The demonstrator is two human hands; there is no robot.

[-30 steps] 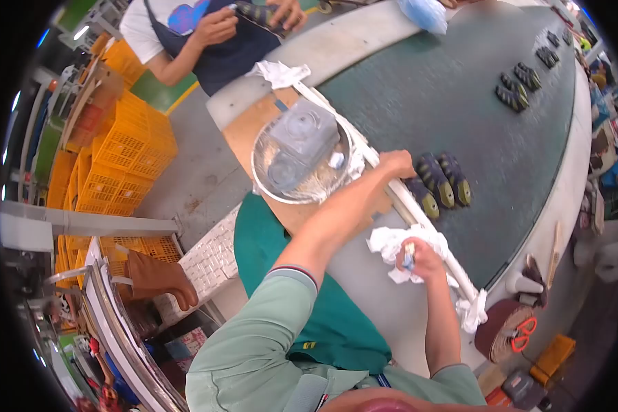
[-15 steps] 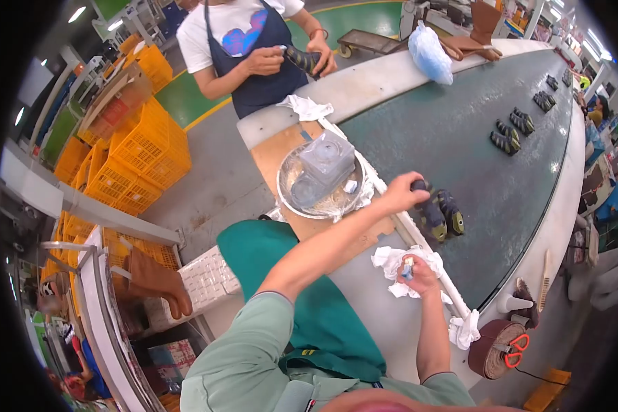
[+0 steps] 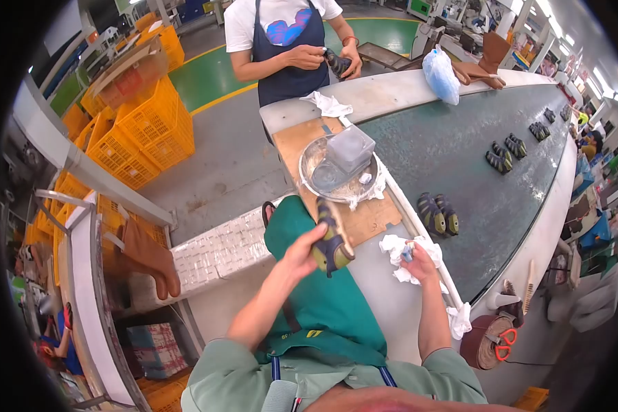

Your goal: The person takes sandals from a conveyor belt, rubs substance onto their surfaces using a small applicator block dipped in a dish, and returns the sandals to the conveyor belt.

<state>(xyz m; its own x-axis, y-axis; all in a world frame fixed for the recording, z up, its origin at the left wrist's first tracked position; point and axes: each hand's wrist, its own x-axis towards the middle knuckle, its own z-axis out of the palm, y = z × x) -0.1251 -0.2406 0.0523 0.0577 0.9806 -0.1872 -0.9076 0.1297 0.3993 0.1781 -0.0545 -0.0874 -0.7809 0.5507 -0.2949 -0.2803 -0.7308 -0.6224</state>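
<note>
A dark shoe with yellow-green parts and a pale sole edge [image 3: 333, 247] is in my left hand [image 3: 303, 253], held over my green apron. The fingers close around its side, and the shoe is slightly blurred. My right hand [image 3: 422, 264] pinches a small blue and whitish piece [image 3: 408, 252], whose kind I cannot make out. Crumpled white cloth [image 3: 395, 247] lies under and beside those fingers. Two similar striped shoes [image 3: 432, 214] stand side by side on the dark green belt [image 3: 405, 147], beyond the right hand.
A metal bowl [image 3: 307, 180] holding a clear plastic container stands on a brown board [image 3: 292, 141]. Across the table, a person [image 3: 288, 58] handles another shoe [image 3: 336, 63]. A brown roll [image 3: 484, 340] with orange-handled scissors [image 3: 506, 343] sits at right; yellow crates [image 3: 154, 127] stand at left.
My left hand has come back from the pair on the belt to above my apron, now with a shoe in it. The right hand stays by the white cloth. The view has shifted.
</note>
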